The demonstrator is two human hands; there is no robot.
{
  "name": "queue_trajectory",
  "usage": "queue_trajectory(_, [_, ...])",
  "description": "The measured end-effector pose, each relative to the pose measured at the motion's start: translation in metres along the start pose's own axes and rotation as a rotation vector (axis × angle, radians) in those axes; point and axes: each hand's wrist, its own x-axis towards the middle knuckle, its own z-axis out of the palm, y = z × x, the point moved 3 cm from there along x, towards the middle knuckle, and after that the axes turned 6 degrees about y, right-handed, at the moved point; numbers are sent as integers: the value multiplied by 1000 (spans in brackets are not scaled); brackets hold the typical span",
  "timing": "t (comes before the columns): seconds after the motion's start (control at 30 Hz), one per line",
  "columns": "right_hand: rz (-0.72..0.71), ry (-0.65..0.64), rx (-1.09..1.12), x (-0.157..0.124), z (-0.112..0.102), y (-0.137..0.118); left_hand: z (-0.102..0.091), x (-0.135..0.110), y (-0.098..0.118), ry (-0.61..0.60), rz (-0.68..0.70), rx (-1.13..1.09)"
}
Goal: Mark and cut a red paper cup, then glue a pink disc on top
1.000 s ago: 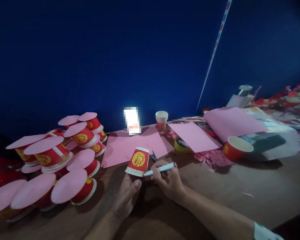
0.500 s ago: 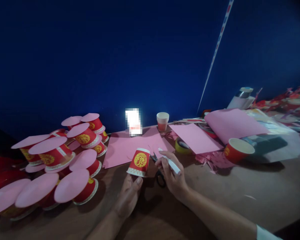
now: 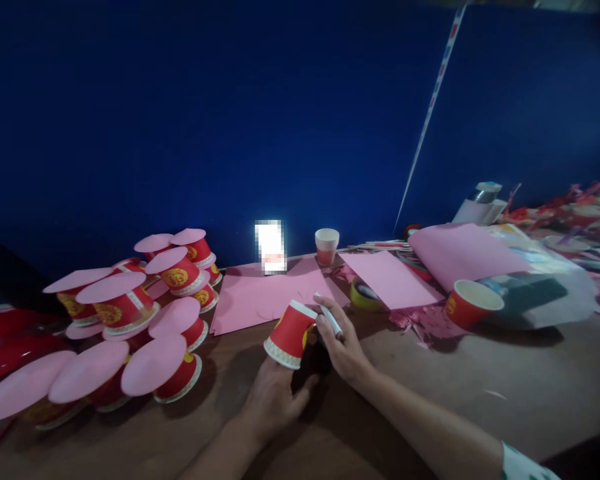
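My left hand (image 3: 277, 400) carries a red paper cup (image 3: 293, 337) upside down and tilted, with its fingers hidden inside the rim and the thumb apart below. Part of a yellow emblem shows on the cup's right side. My right hand (image 3: 345, 343) is closed round a slim white marker (image 3: 331, 321), close beside the cup. Whether the right fingertips touch the cup I cannot tell. Behind both hands lies a stack of pink paper sheets (image 3: 245, 297). Under the right hand, the table is in dark shadow.
Several upturned cups with pink discs (image 3: 155, 363) crowd the left side. A glowing blurred screen (image 3: 271, 247) and a stacked white-rimmed cup (image 3: 327, 247) stand behind. To the right are a tape roll (image 3: 365, 295), pink paper (image 3: 393, 279) and a tipped red cup (image 3: 473, 305).
The cup has turned and tilted, so its emblem now faces right. My left thumb has come off the cup. The right hand has drawn nearer the cup, and the scissors are no longer visible.
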Motion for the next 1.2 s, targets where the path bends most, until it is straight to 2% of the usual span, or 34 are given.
queue_trajectory(0.13, [12,34,1,1,-2,2,1,2,-3,-72,79,133])
queue_trajectory(0.3, [-24,35,9,1,-3,2,0,1,-6,-55,112,111])
queue_trajectory(0.43, [10,16,65,0,-3,5,0,0,5,-57,160,184])
queue_trajectory(0.5, [13,26,73,0,-3,5,0,0,13,-23,124,141])
queue_trajectory(0.6, [11,50,66,1,-4,5,-2,3,20,14,-11,-53])
queue_trajectory(0.73, [25,47,61,3,-4,6,-2,6,17,63,-276,-573])
queue_trajectory(0.87, [-2,4,-3,2,-4,8,-6,8,10,163,-355,-1047])
queue_trajectory(1.0, [-44,-46,-49,1,-2,8,-8,9,3,244,-459,-1235])
queue_trajectory(1.2, [-69,-46,-59,1,0,9,-10,8,-2,353,-635,-1353])
